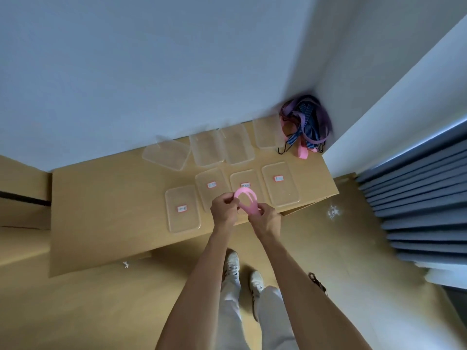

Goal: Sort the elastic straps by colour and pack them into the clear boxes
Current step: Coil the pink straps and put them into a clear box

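A: Two hands are seen in the head view, raised together over the near edge of the bench [106, 198]; a pink strap [245, 202] is pinched between them, the left hand [225, 209] gripping its left side and the right hand [265, 218] its lower right end.

B: How is the strap lying?

A: It is held as a loop, clear of the bench, just above the labelled lids [280, 184]; its long axis is judged to run from upper left to lower right, the rounded end pointing away from the person.

B: And the rest of the straps?

A: A tangled pile [307, 125] of purple, striped blue and pink straps is left in the far right corner, against the wall; the open clear boxes [222, 147] are lined up along the back, apparently unfilled, though that cannot be told for certain.

B: How should the step be done well?

A: The loop should be folded flat and compact before release; the labels should be checked, though they are too small to be read here; the strap should then be laid lengthwise along the matching box.
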